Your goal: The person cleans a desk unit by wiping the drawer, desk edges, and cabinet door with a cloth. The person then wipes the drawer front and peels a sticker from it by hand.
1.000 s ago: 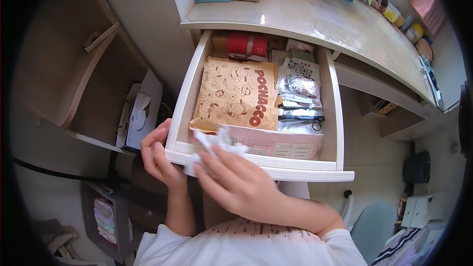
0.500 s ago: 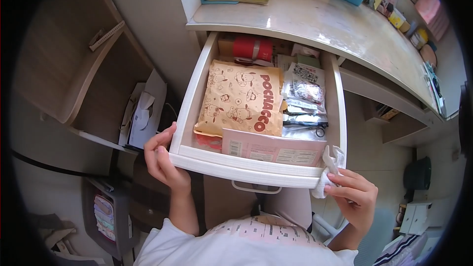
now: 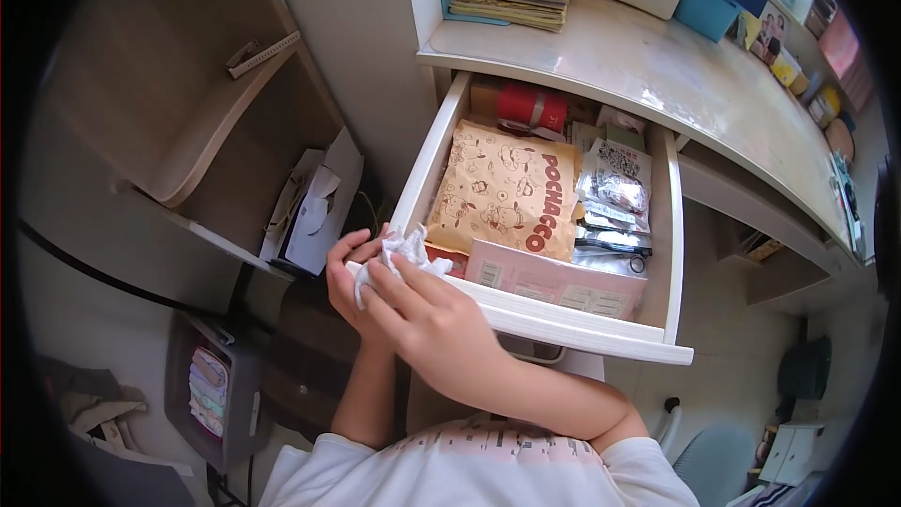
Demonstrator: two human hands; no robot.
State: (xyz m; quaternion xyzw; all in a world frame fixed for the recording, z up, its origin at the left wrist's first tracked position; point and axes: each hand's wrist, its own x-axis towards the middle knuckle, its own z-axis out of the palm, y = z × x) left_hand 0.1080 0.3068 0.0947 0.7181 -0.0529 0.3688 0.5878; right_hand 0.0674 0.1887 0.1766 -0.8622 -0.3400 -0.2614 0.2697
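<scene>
Bench above, drawer pulled out. I see the white cloth at its front-left corner, right hand grip closed on it. Left hand half hidden; can't tell its grip. Cloth looks light, limp, probably soft; best held by a bunched fold.

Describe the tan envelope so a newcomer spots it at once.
Start at the long desk and look down into the open drawer beneath its edge. The envelope lies between the red cylinder at the back and the pale pink box at the front. Unlike both, it is flat, tan, and printed with cartoon dogs and large reddish-brown lettering.
</scene>
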